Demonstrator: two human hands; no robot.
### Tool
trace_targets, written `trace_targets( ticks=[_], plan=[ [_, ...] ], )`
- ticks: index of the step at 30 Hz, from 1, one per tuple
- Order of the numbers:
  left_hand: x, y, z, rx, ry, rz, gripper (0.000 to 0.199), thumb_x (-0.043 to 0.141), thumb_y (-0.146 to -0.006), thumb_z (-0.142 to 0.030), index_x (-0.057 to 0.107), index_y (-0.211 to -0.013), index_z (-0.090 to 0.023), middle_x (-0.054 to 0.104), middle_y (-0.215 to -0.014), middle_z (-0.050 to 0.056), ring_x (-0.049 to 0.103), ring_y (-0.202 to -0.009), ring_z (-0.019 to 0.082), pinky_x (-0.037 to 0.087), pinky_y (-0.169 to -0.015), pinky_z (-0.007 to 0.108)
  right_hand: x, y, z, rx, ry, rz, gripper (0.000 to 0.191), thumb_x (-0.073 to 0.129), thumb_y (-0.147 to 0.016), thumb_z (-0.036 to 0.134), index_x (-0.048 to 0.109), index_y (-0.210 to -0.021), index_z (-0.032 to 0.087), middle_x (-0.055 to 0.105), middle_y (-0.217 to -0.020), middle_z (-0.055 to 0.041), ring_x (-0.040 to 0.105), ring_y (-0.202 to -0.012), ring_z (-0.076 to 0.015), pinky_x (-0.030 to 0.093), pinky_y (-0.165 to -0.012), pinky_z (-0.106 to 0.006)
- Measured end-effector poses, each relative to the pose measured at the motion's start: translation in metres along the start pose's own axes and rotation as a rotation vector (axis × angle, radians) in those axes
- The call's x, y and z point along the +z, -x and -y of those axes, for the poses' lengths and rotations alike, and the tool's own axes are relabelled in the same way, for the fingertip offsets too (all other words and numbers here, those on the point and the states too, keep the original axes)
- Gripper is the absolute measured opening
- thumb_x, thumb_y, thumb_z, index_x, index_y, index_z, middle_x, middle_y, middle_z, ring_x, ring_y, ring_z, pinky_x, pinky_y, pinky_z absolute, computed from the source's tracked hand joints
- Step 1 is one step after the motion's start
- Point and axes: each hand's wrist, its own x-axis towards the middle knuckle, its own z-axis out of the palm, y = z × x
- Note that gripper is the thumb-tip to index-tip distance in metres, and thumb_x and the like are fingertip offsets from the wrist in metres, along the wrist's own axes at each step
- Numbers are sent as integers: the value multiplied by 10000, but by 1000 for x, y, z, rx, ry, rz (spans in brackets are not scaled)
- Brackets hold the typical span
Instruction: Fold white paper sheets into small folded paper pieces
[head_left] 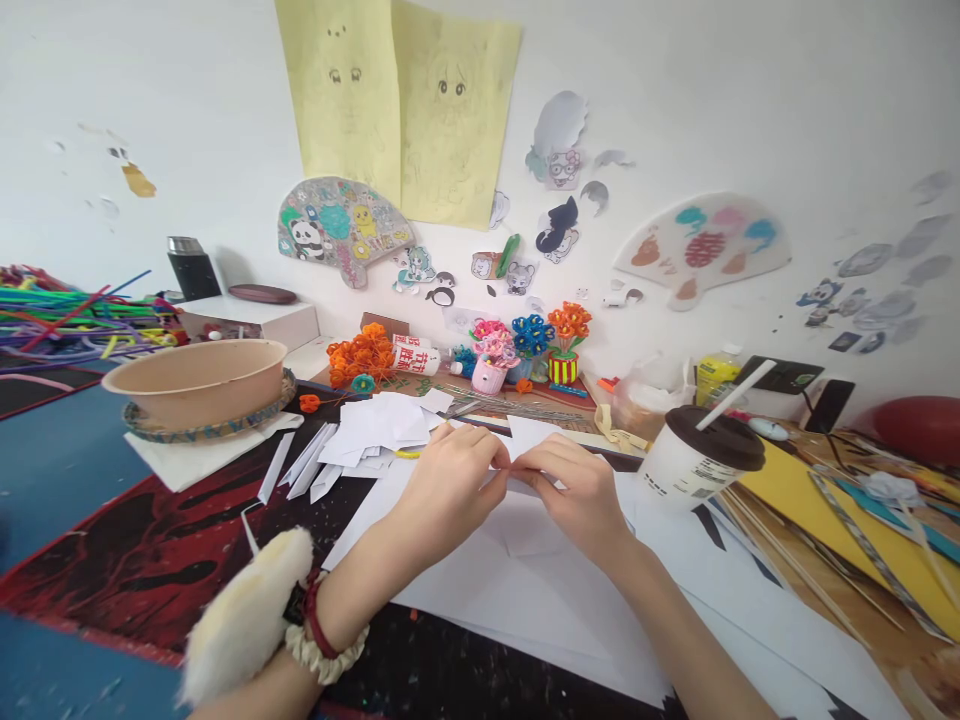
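My left hand [457, 480] and my right hand [574, 490] meet over large white sheets [555, 600] on the desk. Both have their fingers pinched together, with the fingertips nearly touching. A small white paper piece [531, 434] shows behind the fingertips; whether it is what they grip cannot be made out. Left of my hands lies a pile of cut white paper [382, 425] with folded strips [309, 462] beside it. A fluffy white item, a red band and a cream scrunchie are on my left wrist.
A beige basin [196, 385] stands at the left, and a lidded cup [694, 460] with a straw is close to my right hand. Pipe-cleaner flowers [495, 345] line the wall side. Yellow sheets [832, 520] and thin sticks lie at the right.
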Motion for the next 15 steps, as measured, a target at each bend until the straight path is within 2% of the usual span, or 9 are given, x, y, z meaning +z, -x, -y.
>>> trace_targets(
  ticks=[9,15],
  plan=[
    [-2,0,-2,-37,66,-21,90,485,-813,-150,554,-769,-186,639,-801,-11,557,-764,159,321,-722,326,-2,-2,0,-27,-10,-93,250,486,-841,76,648,-716,219,639,-646,-11,546,-632,-168,434,-603,-309],
    [-2,0,-2,-44,51,-39,78,486,-813,-154,547,-775,-187,630,-808,-12,545,-772,156,321,-732,326,-5,-2,-3,0,5,-133,226,515,-819,78,651,-700,214,651,-645,-8,552,-628,-167,435,-586,-304]
  ],
)
